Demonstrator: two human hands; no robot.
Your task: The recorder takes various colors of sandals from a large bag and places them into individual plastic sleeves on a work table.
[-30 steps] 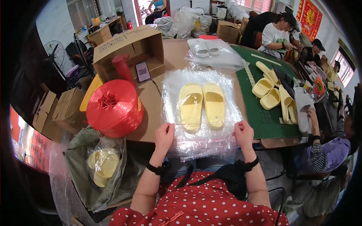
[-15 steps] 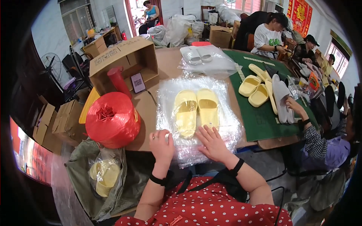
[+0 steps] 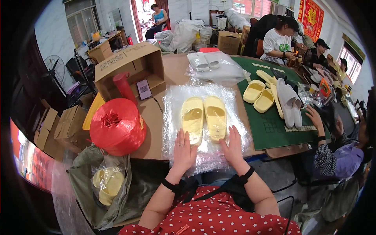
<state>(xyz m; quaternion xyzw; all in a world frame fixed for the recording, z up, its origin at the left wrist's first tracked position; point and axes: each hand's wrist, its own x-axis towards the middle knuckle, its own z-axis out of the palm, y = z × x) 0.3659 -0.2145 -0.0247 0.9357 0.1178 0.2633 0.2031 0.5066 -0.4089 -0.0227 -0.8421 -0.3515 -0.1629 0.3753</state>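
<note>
A pair of pale yellow slide slippers (image 3: 215, 121) lies side by side, toes away from me, on a stack of clear plastic bags (image 3: 172, 113). Whether the pair is inside the top bag I cannot tell for sure. My left hand (image 3: 184, 153) rests flat at the heel of the left slipper, fingers stretched forward. At the right slipper's heel, my right hand (image 3: 234, 149) lies with its fingers extended, touching the plastic beside it. Neither hand grips anything.
Left of the bags are a large red twine roll (image 3: 117, 126), a red tube (image 3: 124, 88), a phone (image 3: 143, 89) and an open cardboard box (image 3: 152, 68). Bagged slippers fill a sack (image 3: 107, 184) below. More slippers (image 3: 264, 100) lie on a green mat (image 3: 270, 135); a co-worker's hands are beside it.
My left hand has moved right onto the left slipper's heel. My right hand has shifted right, off the middle to the right slipper's heel. The co-worker's hand has left the grey slippers.
</note>
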